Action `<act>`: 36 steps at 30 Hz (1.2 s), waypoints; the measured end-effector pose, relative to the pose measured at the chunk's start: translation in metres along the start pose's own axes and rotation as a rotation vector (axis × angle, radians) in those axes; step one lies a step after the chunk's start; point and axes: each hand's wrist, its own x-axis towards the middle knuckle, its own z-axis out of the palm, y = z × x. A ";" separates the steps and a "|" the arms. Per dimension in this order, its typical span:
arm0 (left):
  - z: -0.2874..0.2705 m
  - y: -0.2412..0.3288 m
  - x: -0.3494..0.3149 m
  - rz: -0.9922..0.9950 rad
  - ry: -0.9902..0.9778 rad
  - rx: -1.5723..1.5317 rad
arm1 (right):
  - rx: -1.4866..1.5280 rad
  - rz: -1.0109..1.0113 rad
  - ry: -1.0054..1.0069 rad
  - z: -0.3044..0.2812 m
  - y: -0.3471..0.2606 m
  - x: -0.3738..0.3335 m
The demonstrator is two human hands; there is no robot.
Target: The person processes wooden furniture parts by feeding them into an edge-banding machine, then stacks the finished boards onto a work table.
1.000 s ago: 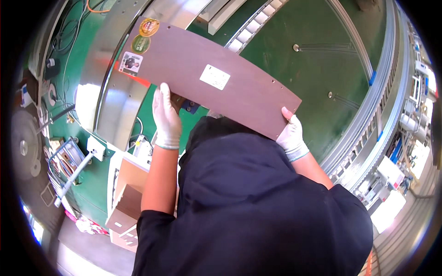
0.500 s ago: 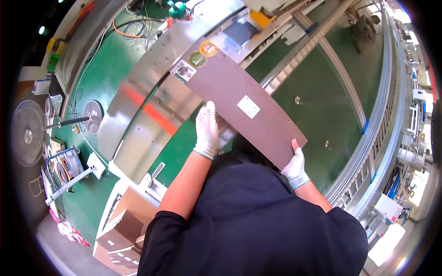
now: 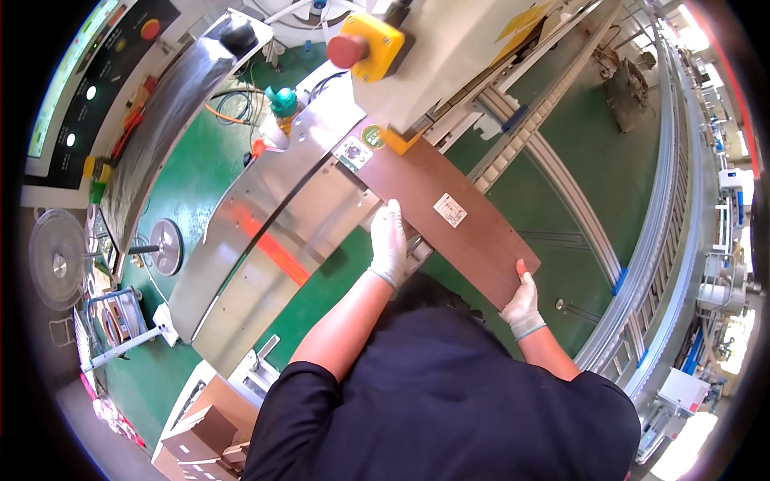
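A long brown panel [image 3: 469, 188] with a white label and some stickers lies slanted in front of me. My left hand [image 3: 389, 244], in a white glove, grips its near long edge, with the fingers partly hidden beneath. My gloved right hand [image 3: 522, 301] holds the right end, its thumb on top and fingers underneath. The panel's far left end meets the bright metal plate [image 3: 321, 132] of a machine. An orange-yellow bracket [image 3: 400, 142] covers part of one round sticker there.
A yellow box with a red push button [image 3: 365, 50] stands beyond the panel. Left are a metal guide table [image 3: 265, 276] with an orange strip and a floor fan [image 3: 56, 260]. Cardboard boxes [image 3: 200, 433] sit at lower left. A curved-looking conveyor rail [image 3: 662, 216] runs along the right.
The panel and both hands have moved a little to the right in view. The panel's far end now reaches under the orange-yellow bracket. More of the machine and its push button show.
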 end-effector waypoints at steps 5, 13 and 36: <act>0.048 -0.001 0.028 -0.088 -0.041 -0.058 | 0.056 0.002 0.002 0.002 -0.050 0.027; 0.024 -0.052 0.129 -0.082 -0.241 0.349 | 0.265 -0.202 -0.031 -0.016 -0.110 0.109; -0.455 -0.019 -0.339 0.620 1.330 0.244 | -1.559 -1.639 -1.036 0.145 0.170 0.005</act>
